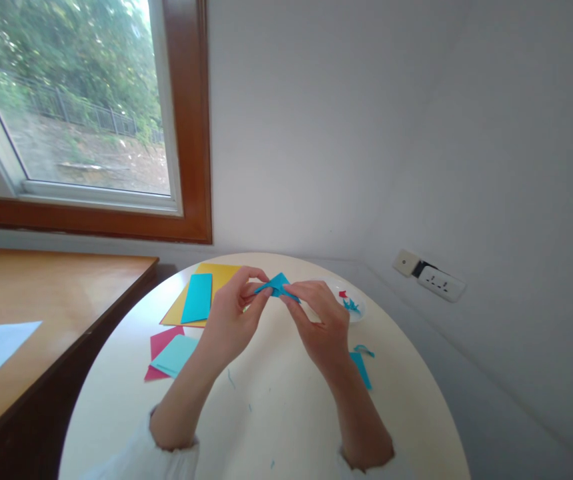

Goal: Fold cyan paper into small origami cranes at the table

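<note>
A small folded piece of blue paper (279,283) is held up above the round table (286,413), its peak pointing away from me. My left hand (236,310) pinches its left corner between thumb and fingers. On the other side, my right hand (319,317) grips the right corner the same way. Behind my left hand lie a blue paper rectangle (197,298) and a yellow sheet (173,310). Beyond my right hand sits a clear dish (361,315) with blue paper scraps (351,305) and a red bit (343,293) in it.
Mint paper (176,355) overlaps pink paper (159,342) at the table's left. By my right forearm are a blue paper piece (361,371) and a curled strip (365,350). A wooden desk (66,287) stands left; a wall socket (440,283) is at right.
</note>
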Motion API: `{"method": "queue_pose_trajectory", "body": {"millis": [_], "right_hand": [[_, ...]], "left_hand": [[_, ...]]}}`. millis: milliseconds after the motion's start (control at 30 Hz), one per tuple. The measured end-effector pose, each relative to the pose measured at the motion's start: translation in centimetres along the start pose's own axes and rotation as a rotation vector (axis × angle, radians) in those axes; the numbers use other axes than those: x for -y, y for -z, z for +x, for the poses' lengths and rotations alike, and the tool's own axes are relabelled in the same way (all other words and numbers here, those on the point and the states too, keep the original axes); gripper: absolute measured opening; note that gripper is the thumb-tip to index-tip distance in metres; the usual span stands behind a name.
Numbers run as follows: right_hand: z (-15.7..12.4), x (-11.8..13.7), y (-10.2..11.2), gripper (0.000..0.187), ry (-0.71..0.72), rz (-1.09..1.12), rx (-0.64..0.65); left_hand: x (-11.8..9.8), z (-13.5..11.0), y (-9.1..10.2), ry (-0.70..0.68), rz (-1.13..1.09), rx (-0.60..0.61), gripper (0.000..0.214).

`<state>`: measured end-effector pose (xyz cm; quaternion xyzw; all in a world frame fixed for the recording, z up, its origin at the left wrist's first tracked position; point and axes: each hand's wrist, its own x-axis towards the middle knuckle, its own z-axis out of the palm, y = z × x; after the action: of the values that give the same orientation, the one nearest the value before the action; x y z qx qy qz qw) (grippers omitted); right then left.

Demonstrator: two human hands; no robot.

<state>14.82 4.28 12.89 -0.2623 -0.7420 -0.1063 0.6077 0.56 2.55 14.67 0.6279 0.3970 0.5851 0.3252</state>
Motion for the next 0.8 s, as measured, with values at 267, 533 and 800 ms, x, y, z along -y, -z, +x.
{"method": "queue_pose_trajectory", "body": {"millis": [267, 533, 800], "right_hand": [[0.1, 0.2, 0.0, 0.012, -0.026, 0.042, 0.048], [0.6, 0.1, 0.2, 0.010, -0.146, 0.159, 0.090], [0.2, 1.3, 0.4, 0.010, -0.370, 0.428, -0.003]], "left_hand": [[0.3, -0.3, -0.2, -0.132, 0.190, -0.078, 0.007], [-0.5, -0.2, 0.3, -0.223, 0.290, 0.011, 0.019], [-1.2, -0.4, 0.5, -0.272, 0.008, 0.055, 0.004]]}}
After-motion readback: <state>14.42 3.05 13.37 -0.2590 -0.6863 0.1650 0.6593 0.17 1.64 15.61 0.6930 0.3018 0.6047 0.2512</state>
